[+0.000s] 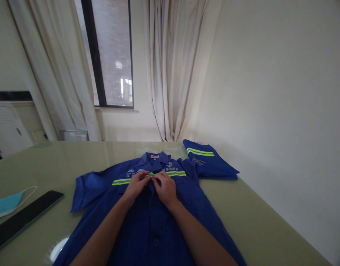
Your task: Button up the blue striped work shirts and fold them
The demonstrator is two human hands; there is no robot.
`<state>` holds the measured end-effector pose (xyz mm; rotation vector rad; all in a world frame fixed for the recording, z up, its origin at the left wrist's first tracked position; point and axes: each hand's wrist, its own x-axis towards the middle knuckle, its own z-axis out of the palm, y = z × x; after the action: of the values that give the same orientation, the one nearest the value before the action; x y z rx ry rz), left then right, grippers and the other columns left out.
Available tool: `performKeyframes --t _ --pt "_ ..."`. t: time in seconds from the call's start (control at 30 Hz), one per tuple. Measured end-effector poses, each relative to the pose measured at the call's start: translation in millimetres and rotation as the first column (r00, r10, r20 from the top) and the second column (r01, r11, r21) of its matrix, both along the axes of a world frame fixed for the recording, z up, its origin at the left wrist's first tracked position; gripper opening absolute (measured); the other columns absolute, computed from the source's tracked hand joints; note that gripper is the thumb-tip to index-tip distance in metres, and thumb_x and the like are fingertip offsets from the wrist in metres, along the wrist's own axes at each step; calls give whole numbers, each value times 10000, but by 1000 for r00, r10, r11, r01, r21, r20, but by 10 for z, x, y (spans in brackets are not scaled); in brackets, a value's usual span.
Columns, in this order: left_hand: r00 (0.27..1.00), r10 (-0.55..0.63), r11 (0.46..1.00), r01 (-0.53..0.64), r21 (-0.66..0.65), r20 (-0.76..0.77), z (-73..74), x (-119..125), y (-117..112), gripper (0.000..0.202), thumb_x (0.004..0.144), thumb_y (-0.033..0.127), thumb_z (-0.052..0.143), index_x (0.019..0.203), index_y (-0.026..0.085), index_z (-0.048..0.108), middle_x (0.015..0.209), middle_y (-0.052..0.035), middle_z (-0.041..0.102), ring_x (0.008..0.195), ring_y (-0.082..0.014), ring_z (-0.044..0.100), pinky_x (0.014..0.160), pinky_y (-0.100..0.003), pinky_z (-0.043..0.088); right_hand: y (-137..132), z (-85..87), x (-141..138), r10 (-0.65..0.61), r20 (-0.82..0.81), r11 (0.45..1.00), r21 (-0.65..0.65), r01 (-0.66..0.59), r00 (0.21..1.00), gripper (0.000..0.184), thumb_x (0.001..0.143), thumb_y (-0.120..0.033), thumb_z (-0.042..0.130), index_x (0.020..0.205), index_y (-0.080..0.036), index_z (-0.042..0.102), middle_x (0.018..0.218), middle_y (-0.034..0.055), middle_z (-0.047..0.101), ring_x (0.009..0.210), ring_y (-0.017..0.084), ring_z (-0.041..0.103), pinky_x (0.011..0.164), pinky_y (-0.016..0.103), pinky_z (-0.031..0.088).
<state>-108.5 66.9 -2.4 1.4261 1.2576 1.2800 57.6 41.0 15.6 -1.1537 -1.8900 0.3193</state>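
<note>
Hands (151, 184) pinching shirt (147, 218) placket, collar pointing away, lengthwise toward window (111, 51)

We see folded blue shirt (210, 160) at table's (255, 221) far right. Face mask (6, 204) lies at left edge, just beside long black slab (22, 220). White round object (56, 250) pokes out near bottom edge. Behind: window (110, 53), cream curtains (170, 70), white cabinet (6, 127).
</note>
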Motion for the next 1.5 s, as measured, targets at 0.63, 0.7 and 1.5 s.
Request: performKeyframes --t 0.63,0.7,1.5 --pt "645 180 967 21 253 -742 156 104 -355 194 1018 279 467 1058 257 656 1034 -48 704 1002 -225 662 878 -319 467 276 -71 44 -84 -299 970 -245 8 951 208 864 -289 584 799 -191 756 753 32 736 703 181 662 650 250 480" --pt "620 193 966 16 259 -760 150 103 -352 239 1033 303 436 1004 239 665 991 -58 693 971 -235 655 860 -330 467 366 31 198 -178 -313 976 -175 128 933 228 890 -323 569 852 -184 747 854 57 753 793 197 679 733 270 502" --pt "433 142 983 46 179 -890 256 184 -358 357 1037 326 407 1224 207 688 1225 -94 686 1125 -234 651 1008 -361 472 693 353 1514 -631 -151 769 -249 589 761 266 821 -221 528 1003 -152 709 1112 163 691 1126 298 615 1031 370 432"
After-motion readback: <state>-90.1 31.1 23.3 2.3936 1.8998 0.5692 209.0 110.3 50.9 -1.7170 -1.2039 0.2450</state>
